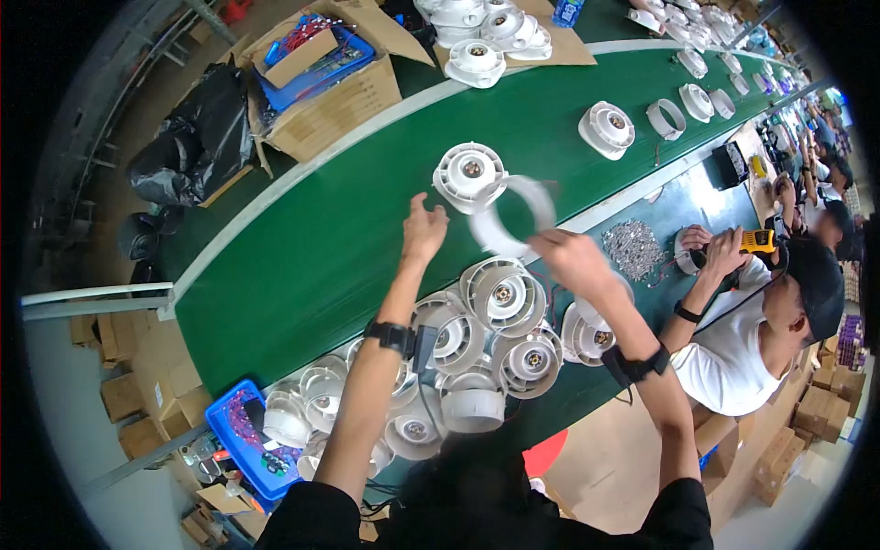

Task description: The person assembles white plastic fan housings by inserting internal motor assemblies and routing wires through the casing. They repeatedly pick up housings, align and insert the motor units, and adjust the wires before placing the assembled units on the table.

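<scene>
The right hand (573,261) has its grip clamped on a thin white ring (513,218), pinching it at the lower right of the rim so the ring stands out to the upper left of the grip, raised above the green conveyor belt (321,238). The ring is blurred, so exactly how many fingers bear on it cannot be told. The left hand (423,229) has its grip apart, fingers spread and holding nothing, just left of the ring and close to the white round housing (469,174) that lies on the belt just beyond the ring.

The hold looks slight: a pinch on one edge of a wide, light hoop could let it twist or slip, and it would likely drop onto the pile of white housings (477,348) heaped on the desk (697,202) directly below the grip. That pile sits crowded and overlapping, so a forearm brushing it might tip one off the near edge. If the ring meets the housing on the belt off-centre, it could sit crooked. To the right of the grip, a co-worker's hands (720,252) with a yellow tool (757,241) are well apart.
</scene>
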Demonstrator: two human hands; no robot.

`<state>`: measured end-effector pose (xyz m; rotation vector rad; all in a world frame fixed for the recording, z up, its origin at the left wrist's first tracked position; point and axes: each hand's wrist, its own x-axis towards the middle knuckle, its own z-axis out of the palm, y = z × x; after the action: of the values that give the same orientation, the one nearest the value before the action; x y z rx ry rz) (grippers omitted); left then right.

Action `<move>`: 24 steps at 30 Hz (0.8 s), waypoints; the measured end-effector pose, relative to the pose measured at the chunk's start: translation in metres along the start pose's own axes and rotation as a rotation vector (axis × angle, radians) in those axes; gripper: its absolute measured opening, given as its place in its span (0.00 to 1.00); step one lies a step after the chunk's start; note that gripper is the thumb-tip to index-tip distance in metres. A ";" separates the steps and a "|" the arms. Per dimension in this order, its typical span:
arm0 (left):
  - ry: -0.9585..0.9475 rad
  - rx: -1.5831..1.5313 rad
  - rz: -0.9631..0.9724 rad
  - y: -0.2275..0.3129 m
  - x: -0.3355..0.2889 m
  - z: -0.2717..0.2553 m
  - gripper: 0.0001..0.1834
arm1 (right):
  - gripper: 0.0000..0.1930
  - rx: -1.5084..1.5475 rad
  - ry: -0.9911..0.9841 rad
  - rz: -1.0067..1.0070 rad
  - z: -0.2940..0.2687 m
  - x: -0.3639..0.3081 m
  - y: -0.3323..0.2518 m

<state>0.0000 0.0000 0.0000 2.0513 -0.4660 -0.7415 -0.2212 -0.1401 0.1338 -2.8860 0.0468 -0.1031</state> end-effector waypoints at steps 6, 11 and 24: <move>-0.001 -0.395 -0.147 -0.003 -0.054 -0.096 0.28 | 0.23 0.346 0.082 -0.071 0.035 0.061 -0.060; 0.116 -0.632 -0.109 -0.080 -0.038 -0.129 0.38 | 0.19 0.412 0.194 0.039 0.012 0.022 -0.067; -0.198 -0.036 0.083 -0.057 -0.151 -0.174 0.15 | 0.20 0.068 0.067 0.762 0.036 -0.223 -0.033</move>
<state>0.0038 0.2244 0.0777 1.9217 -0.6410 -0.9006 -0.4396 -0.0900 0.0927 -2.5891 1.1022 -0.0541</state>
